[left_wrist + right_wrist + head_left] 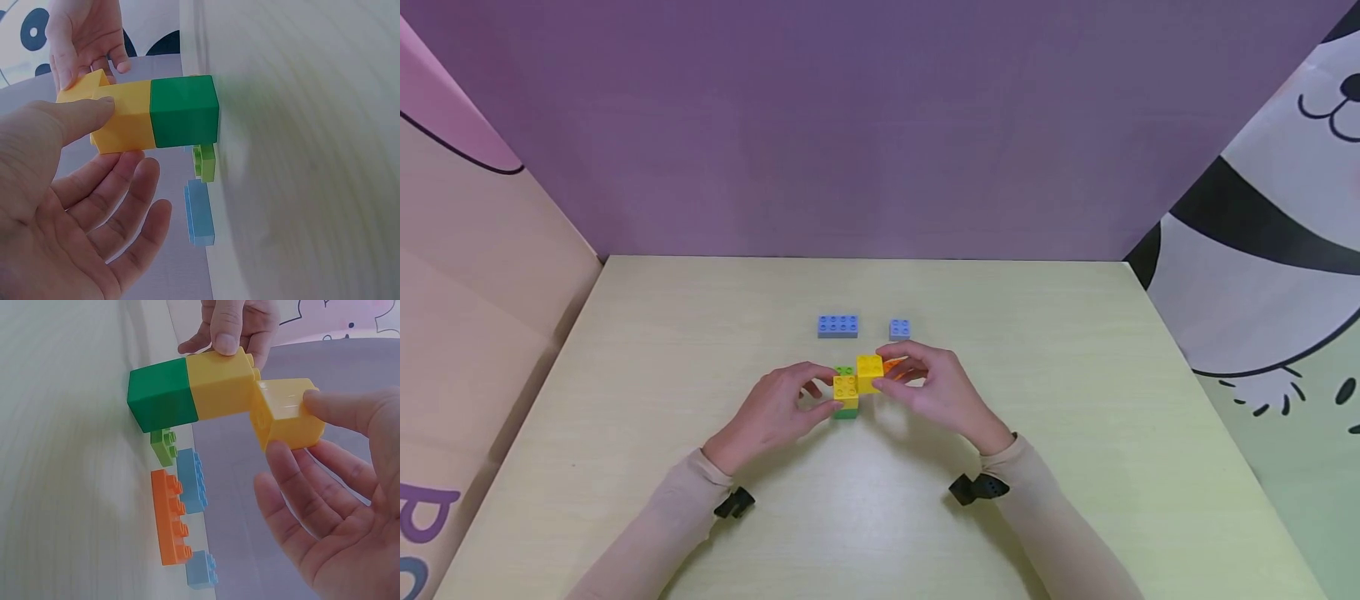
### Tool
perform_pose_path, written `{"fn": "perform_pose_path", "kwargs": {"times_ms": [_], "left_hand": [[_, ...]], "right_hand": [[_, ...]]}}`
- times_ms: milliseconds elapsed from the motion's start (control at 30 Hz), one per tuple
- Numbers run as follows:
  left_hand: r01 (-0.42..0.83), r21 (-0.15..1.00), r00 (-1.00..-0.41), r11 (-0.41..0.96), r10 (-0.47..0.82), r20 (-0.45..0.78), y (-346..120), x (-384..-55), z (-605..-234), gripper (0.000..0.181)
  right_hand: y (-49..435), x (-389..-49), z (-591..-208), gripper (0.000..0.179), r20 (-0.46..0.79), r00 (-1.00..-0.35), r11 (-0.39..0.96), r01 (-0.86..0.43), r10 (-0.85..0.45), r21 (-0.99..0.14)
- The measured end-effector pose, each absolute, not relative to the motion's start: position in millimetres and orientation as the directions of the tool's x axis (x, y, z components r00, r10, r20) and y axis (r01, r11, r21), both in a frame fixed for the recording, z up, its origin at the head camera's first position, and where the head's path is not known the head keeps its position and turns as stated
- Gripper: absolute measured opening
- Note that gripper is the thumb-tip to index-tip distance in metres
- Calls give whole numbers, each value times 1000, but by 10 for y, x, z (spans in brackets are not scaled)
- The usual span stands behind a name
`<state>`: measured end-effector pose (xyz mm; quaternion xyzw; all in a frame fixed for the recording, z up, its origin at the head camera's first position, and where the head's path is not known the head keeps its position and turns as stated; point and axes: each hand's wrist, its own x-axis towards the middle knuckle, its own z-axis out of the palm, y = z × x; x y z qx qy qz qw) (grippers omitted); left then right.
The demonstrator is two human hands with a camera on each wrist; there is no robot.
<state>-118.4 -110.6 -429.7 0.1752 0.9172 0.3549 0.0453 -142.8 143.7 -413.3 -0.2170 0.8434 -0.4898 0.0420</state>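
A yellow brick (846, 387) sits on a dark green brick (160, 395) on the table, forming a two-brick stack. My left hand (778, 408) pinches the yellow brick of that stack between thumb and fingers. In my right hand (940, 392), a second yellow brick (287, 411) is pinched, slightly tilted. Its lower corner is right at the studded top of the stack, toward the right side. In the left wrist view this second yellow brick (81, 87) is partly behind my left thumb.
Behind the stack lies a light green brick (162, 447). An orange brick (167, 517) lies partly hidden behind my right hand. Farther back are a long blue brick (838, 327) and a small blue brick (899, 330). A purple wall (865, 150) borders the table's far edge.
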Motion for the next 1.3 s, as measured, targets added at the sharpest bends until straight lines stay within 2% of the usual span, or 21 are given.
{"fn": "perform_pose_path", "kwargs": {"times_ms": [567, 1300], "left_hand": [[300, 667, -930, 682, 364, 46, -1083, -1165, -4287, 40], [309, 680, -927, 665, 371, 59, -1093, -1179, -4317, 35]], "right_hand": [[1333, -1375, -4141, 34, 150, -902, 398, -322, -406, -859], [1180, -1338, -4262, 34, 234, -860, 330, -407, -454, -852]]}}
